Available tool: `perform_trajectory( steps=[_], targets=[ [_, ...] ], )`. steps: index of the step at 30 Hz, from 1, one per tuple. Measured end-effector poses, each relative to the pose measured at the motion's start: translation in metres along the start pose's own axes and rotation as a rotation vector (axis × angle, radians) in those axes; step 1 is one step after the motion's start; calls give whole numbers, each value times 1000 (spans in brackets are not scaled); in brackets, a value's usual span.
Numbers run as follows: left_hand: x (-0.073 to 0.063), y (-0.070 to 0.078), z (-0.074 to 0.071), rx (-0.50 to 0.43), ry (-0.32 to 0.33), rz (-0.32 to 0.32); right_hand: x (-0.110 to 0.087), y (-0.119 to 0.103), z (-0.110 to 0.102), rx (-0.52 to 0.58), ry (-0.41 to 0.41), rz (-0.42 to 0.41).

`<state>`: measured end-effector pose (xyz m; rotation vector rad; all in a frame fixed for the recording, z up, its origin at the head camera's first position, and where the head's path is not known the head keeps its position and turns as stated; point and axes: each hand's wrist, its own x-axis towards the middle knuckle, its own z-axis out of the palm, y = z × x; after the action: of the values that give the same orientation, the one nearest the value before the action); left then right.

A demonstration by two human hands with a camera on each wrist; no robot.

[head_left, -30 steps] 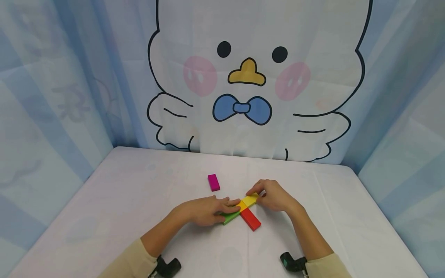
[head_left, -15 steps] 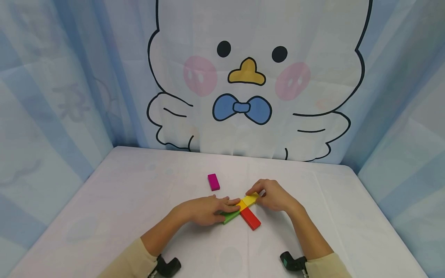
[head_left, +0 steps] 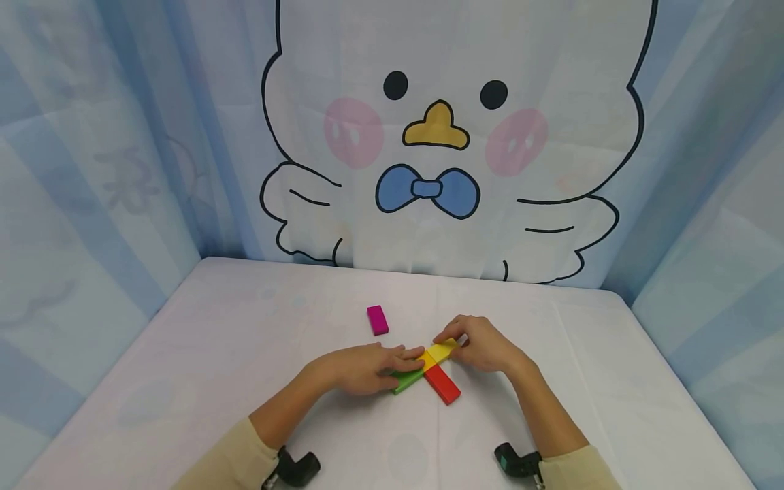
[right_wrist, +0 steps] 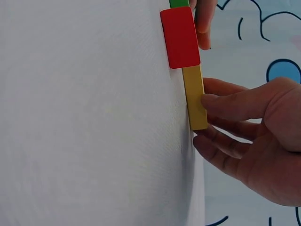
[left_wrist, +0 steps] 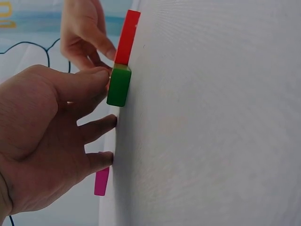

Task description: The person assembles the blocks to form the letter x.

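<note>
Several coloured blocks lie end to end or side by side on the table. My left hand (head_left: 363,369) reaches over a green block (head_left: 407,382), its thumb touching the top and its extended fingers reaching an orange piece (head_left: 430,362). Between thumb and fingers, my right hand (head_left: 485,344) pinches a yellow block (head_left: 444,350) that meets the orange piece. Off their near side, a red block (head_left: 443,385) points toward me at an angle. The left wrist view has the left thumb on the edge of the green block (left_wrist: 119,87); the fingers partly cover the orange piece.
A magenta block (head_left: 378,320) lies by itself beyond the left hand. The table (head_left: 294,306) has a white cloth, and a curtain (head_left: 551,61) with a cartoon bird hangs behind its far edge. Black wrist cameras (head_left: 517,461) sit at both sleeves.
</note>
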<state>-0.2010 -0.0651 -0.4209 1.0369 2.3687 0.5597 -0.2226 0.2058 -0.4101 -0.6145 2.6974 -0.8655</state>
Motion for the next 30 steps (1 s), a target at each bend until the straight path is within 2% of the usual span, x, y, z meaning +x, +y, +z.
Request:
perform_trajectory(
  steps=[9,15,18,23,30],
  targets=[
    [0,-2,-2,-6,10,10,-2,-2,0,-10,-2,-17],
    [0,-6,-5,-42,24,50,-6,-7,-1,-62,34,1],
    [-1,-9,-6,-49,42,67,-8,-9,-1,-72,55,9],
    [-3,-14,-9,-66,81,60,-11,-12,0,-76,83,-2],
    [-4,-19,-14,-102,138,63,-16,-15,1,-67,108,-54]
  ],
)
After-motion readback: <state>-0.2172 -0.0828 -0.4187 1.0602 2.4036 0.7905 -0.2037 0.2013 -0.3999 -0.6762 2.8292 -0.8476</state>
